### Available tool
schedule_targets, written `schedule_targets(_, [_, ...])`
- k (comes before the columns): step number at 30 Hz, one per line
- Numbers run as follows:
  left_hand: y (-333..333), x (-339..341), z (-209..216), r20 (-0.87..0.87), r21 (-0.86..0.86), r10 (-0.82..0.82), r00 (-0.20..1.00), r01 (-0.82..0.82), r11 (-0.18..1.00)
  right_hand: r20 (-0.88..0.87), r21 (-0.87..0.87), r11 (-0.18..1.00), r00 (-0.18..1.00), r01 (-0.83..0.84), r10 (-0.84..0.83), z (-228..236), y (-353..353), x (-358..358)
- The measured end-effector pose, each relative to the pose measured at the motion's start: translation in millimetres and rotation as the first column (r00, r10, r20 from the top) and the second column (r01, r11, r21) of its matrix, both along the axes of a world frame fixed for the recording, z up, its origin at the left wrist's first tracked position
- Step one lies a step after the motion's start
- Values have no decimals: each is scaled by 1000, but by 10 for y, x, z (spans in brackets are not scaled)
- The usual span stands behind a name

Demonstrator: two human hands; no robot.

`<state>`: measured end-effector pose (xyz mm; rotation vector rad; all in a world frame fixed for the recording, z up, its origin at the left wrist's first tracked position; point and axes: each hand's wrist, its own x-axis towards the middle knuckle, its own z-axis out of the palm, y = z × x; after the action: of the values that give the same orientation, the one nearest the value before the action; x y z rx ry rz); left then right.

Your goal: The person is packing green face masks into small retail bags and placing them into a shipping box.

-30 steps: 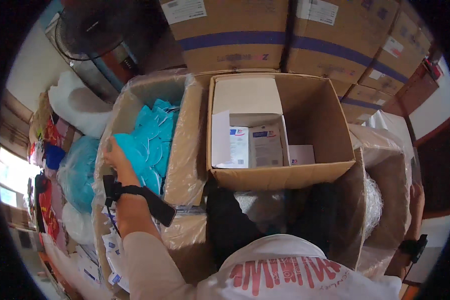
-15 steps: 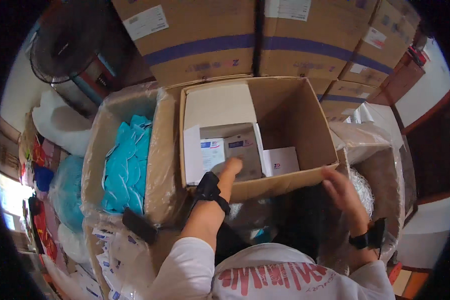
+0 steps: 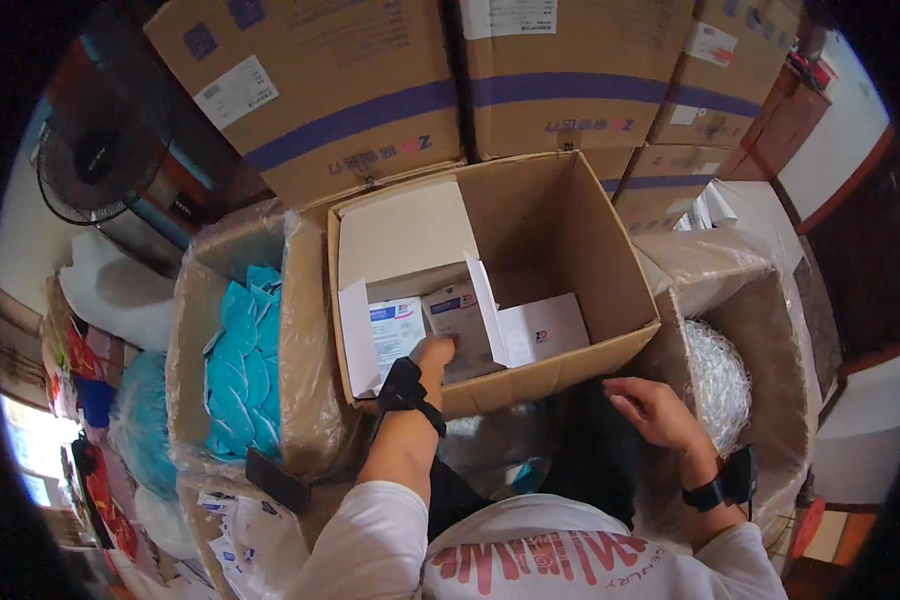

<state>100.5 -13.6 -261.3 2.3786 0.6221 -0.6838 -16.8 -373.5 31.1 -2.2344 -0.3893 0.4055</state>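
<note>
My left hand (image 3: pixel 434 358) reaches down into an open white carton (image 3: pixel 506 326), against a grey-looking packet (image 3: pixel 460 322). Its fingers bend out of sight, so whether they grip the packet is hidden. Beside that packet stands a white and blue packet (image 3: pixel 398 328) in the same carton. My right hand (image 3: pixel 658 412) is in the air just outside the near right side of a large cardboard box (image 3: pixel 518 388), its fingers loosely stretched and holding nothing. The white carton sits in the left part of this box, its lid flap (image 3: pixel 406 228) raised behind it.
A closed white carton (image 3: pixel 542 330) lies in the large box's right part. To the left, a plastic-lined box (image 3: pixel 310 340) holds teal masks (image 3: pixel 240 365); to the right, another holds bundled white strands (image 3: pixel 715 385). Stacked cardboard boxes (image 3: pixel 360 130) stand behind. A dark flat object (image 3: pixel 276 482) rests at lower left.
My right hand has drawn down and left, away from the box's near right corner. My left hand stays in the white carton, lower against the packet. The whole view has shifted and turned slightly.
</note>
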Motion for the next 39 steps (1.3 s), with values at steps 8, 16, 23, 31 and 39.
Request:
schedule_targets(8, [-98,-52,393,-4,-24,146,989,-146,989,71,-39,996,994,-86,89,-90,28,-69])
schedule_targets(16, [133,-79,17,203,-382,522,828,-424,821,49,-42,992,992,-116,118,-54,106,-72])
schedule_targets(23, [-103,-284,1533,385,-590,591,708,-303,748,94,-12,995,991,-99,100,-162,48,-145])
schedule_targets(31, [-100,-1058,2804,398,-892,525,752,183,413,-44,578,810,995,95,-85,-188,643,103])
schedule_targets(39, [-216,-1745,3075,371,-914,494,786,216,343,-204,825,546,978,145,48,77,1384,-106])
